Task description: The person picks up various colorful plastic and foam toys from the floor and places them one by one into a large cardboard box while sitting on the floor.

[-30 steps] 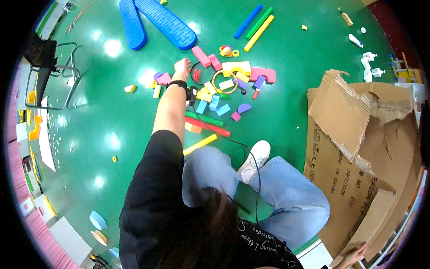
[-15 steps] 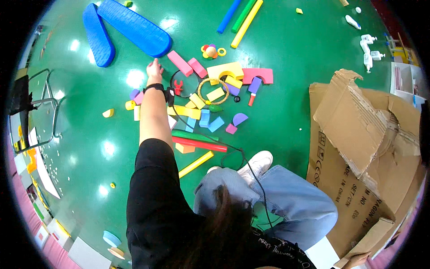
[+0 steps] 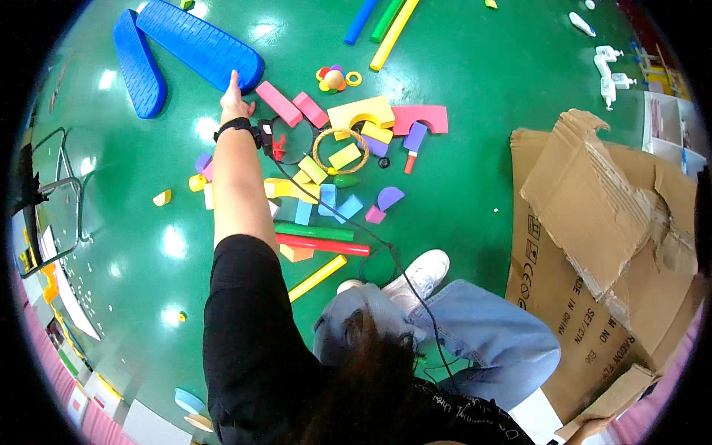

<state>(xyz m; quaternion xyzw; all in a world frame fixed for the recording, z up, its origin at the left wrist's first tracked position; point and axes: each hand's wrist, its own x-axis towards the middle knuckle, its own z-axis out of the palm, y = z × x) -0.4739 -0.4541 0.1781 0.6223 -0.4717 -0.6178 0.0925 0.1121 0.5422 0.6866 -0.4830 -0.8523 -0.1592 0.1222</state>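
Shirt [image 3: 256, 393]: plain black from where I'm standing, a soft matte cloth.
Left sleeve [image 3: 248, 297]: short and black like the rest, loosely cut, ending around the elbow.
Lettering [image 3: 475, 421]: white and thin, like handwriting, across the chest.
Hair [image 3: 367, 363]: long and dark, hanging loose over the shirt.
Wrist strap [image 3: 233, 126]: a black band, with a small dark device [image 3: 264, 136] on its side.
Cable [image 3: 378, 239]: thin and black, running from the wrist device down across the jeans.
Jeans [image 3: 493, 326]: pale washed blue denim, roomy in the leg.
Shoe [image 3: 421, 282]: white, low-cut.
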